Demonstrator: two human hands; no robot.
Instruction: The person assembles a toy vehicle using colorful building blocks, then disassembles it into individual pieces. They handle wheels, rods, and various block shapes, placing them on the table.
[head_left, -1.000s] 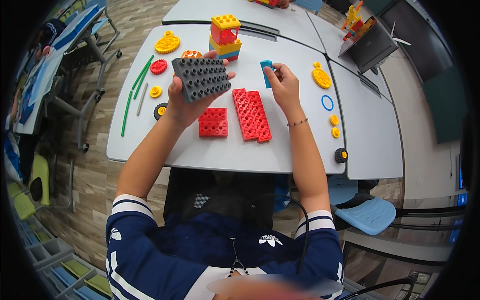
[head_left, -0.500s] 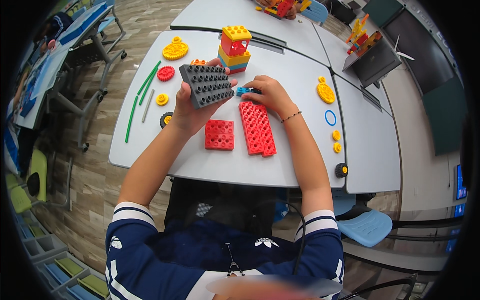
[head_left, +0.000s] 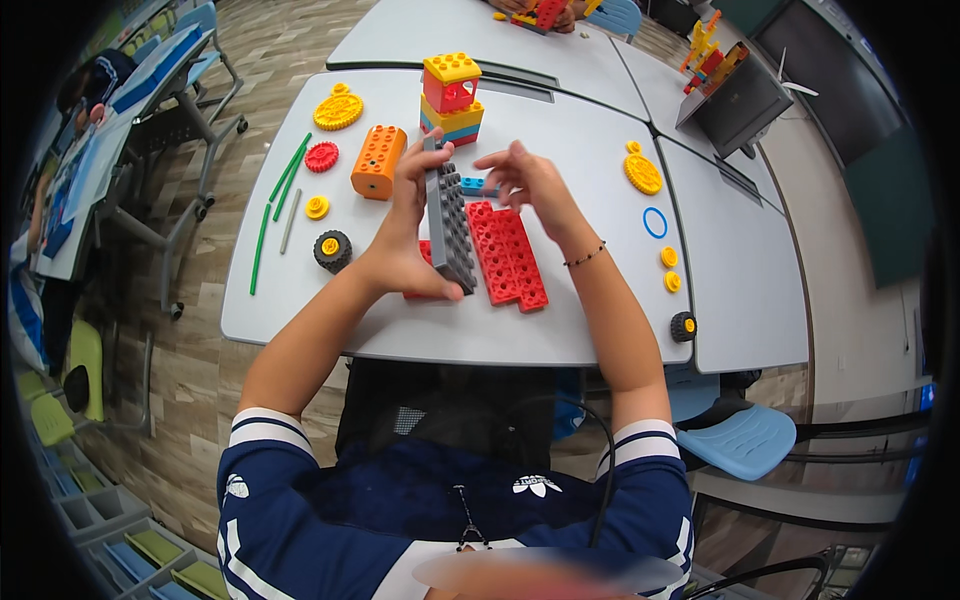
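We saw the left hand point(head_left: 402, 236) clamped on a dark gray studded plate point(head_left: 449, 222), fingers over its far end and thumb at its near end, holding it up on edge with the studs turned right. The right hand point(head_left: 532, 186) held nothing; its fingers were bent and spread apart, just right of a blue brick point(head_left: 476, 187), though we could not tell whether a fingertip touched it.

Below the hands, on the white table point(head_left: 600, 310), we had two long red bricks point(head_left: 507, 258) side by side, just right of the gray plate, and some red bricks point(head_left: 426, 250) partly hidden behind it. Left of the left hand lay an orange block point(head_left: 380, 162) and, nearer, a black wheel point(head_left: 332, 249).

Farther left we saw a red gear point(head_left: 321, 157), a yellow gear point(head_left: 338, 110) and green rods point(head_left: 260, 250). At the far side a yellow, red and blue stack point(head_left: 452, 110) stood upright. Well to the right lay a blue ring point(head_left: 644, 221) and, nearest us, another wheel point(head_left: 683, 326).
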